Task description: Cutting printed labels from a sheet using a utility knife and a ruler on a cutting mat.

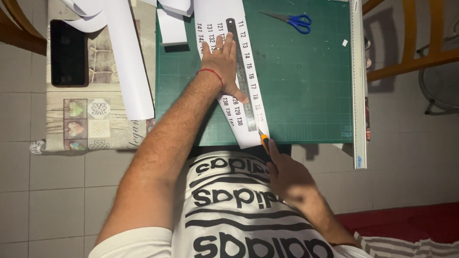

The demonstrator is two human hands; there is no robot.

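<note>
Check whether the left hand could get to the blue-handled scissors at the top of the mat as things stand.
Probably yes, but not freely: the left hand is pressed flat on the metal ruler over the paper strip. The green mat between it and the scissors lies bare, so only letting go of the ruler stands in the way.

two hands at work: left hand [221, 61] flat on one steel ruler [240, 71], right hand [287, 177] closed around one orange craft knife [263, 139]. one printed paper strip [251, 86] under the ruler, one green cutting mat [306, 81], one pair of blue-handled scissors [292, 20], one long straightedge [358, 86] at the mat's side, one dark tablet [68, 52], several loose white sheets [126, 62], exact number hard to tell, two wooden chairs [420, 43] partly seen.
</note>
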